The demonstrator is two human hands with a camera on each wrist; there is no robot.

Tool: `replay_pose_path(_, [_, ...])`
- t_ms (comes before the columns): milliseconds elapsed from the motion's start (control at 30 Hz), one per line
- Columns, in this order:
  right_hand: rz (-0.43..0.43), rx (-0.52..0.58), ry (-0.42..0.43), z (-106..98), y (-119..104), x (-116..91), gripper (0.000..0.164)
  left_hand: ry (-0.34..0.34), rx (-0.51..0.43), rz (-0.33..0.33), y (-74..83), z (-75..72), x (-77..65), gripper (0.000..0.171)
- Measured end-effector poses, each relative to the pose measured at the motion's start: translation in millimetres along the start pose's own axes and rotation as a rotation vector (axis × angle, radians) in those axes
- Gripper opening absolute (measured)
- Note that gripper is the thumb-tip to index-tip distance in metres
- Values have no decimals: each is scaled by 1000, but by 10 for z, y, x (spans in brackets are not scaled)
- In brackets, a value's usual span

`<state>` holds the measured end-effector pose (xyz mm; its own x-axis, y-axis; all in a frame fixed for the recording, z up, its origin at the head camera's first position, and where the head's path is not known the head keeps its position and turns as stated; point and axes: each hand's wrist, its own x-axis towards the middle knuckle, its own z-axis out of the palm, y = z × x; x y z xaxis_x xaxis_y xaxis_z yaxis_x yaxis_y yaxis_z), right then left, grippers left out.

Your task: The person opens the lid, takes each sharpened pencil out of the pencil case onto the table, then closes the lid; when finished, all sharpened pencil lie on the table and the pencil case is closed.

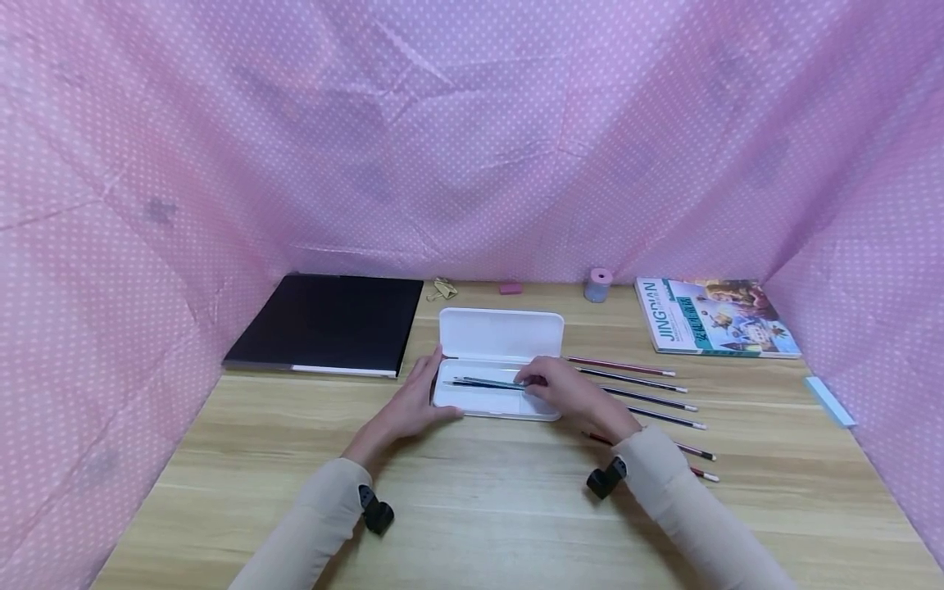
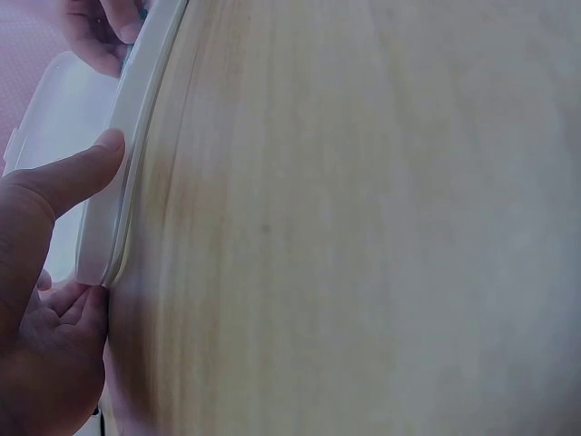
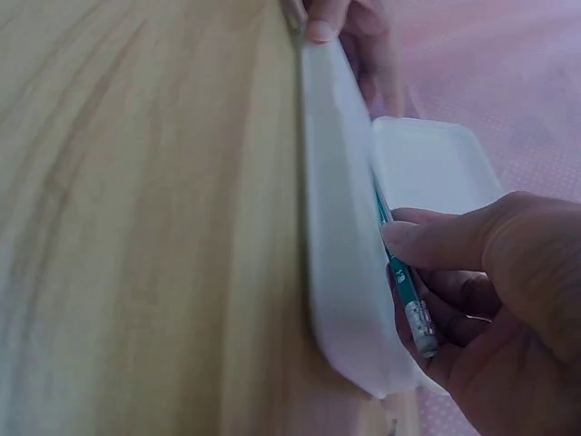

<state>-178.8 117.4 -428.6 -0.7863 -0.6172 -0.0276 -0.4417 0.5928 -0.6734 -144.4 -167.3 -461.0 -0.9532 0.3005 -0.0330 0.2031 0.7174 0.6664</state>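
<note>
An open white pencil case [image 1: 483,403] lies on the table, its lid [image 1: 501,332] raised at the back. My left hand [image 1: 415,405] holds its left end, thumb at the front wall and fingers round the side; in the left wrist view the thumb [image 2: 77,173] rests on the rim. My right hand [image 1: 564,388] is over the right part of the case and pinches a green pencil [image 3: 407,289] near its eraser end, the pencil pointing left along the tray. Beside it in the case a dark pencil [image 1: 472,384] shows, partly covered by the right hand.
Several pencils [image 1: 656,399] lie spread right of the case, some under the right forearm. A black folder [image 1: 332,319] is at the left, a magazine [image 1: 715,319] at the right. Binder clips [image 1: 442,288], a pink eraser [image 1: 510,288] and a small cylinder [image 1: 598,284] stand along the back.
</note>
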Motion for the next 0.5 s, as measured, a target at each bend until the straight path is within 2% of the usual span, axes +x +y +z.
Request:
replay_pose_path(233, [7, 11, 60, -184, -91, -210, 19, 14, -10, 9, -19, 15, 3, 113])
replay_pose_path(500, [-9, -21, 161, -312, 24, -661, 21, 6, -1, -3, -26, 16, 7, 114])
